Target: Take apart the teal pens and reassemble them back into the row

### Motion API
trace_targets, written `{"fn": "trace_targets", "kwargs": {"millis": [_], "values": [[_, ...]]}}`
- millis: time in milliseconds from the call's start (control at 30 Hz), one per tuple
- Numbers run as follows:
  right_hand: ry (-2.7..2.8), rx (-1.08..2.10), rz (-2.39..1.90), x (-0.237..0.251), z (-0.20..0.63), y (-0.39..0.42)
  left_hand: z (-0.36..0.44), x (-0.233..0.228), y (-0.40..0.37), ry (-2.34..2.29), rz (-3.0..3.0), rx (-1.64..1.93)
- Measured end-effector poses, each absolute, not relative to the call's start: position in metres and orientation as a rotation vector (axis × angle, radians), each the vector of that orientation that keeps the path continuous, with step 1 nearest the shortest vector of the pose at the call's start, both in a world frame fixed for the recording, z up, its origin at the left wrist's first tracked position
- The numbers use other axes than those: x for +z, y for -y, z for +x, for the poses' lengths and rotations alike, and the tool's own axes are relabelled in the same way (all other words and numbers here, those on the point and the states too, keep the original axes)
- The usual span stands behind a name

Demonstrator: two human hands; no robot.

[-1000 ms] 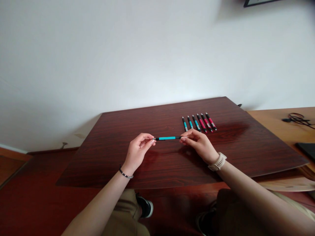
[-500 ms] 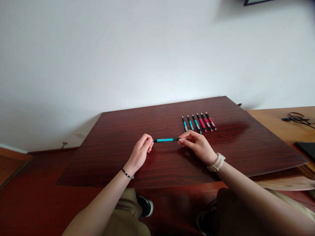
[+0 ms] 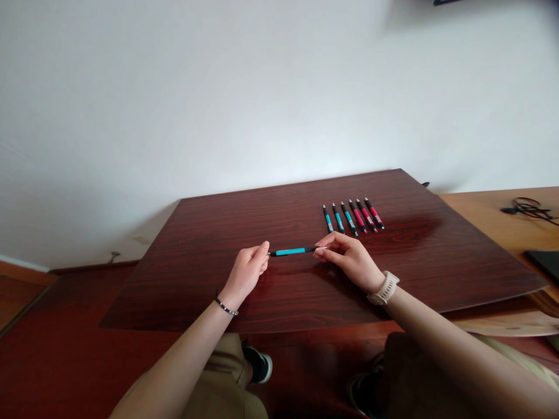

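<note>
A pen (image 3: 290, 252) with a turquoise barrel and black ends is held level above the dark table. My left hand (image 3: 247, 269) is closed on its left end, the thumb on top. Between thumb and fingers, my right hand (image 3: 347, 259) pinches the other end, hiding part of the tip. Just beyond my right hand lie several pens side by side in a slanted row: turquoise pens (image 3: 338, 218) on the left and pink pens (image 3: 365, 214) on the right, their silver tips pointing away from me.
The dark wood table (image 3: 244, 215) stands against a white wall (image 3: 262, 99). On the right, a lighter wooden surface (image 3: 474, 203) holds a coiled black cable (image 3: 530, 208) and a flat black object (image 3: 544, 265), cut off by the frame.
The left end of the pen and my left hand have shifted slightly left and down, with the left thumb now raised more. My right hand has barely moved.
</note>
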State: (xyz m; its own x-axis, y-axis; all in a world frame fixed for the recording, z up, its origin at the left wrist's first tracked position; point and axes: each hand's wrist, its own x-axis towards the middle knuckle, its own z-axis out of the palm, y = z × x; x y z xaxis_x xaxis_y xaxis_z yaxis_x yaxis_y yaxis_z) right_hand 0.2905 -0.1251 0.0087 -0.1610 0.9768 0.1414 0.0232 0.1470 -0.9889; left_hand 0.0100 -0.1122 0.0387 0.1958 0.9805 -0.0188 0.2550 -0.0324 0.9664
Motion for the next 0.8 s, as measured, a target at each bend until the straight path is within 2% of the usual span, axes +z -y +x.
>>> {"fn": "trace_targets", "kwargs": {"millis": [400,533,800], "values": [[1.395,1.188,-1.047,0.005,0.293,0.124,0.007,0.038,0.11,-1.141,1.463,0.84],[1.399,1.193,-1.038,0.007,0.291,0.125,0.01,0.042,0.112,-1.089,1.524,0.928],[1.316,1.209,-1.05,0.012,0.291,0.125,0.0,0.044,0.102,-1.264,1.411,1.059]]}}
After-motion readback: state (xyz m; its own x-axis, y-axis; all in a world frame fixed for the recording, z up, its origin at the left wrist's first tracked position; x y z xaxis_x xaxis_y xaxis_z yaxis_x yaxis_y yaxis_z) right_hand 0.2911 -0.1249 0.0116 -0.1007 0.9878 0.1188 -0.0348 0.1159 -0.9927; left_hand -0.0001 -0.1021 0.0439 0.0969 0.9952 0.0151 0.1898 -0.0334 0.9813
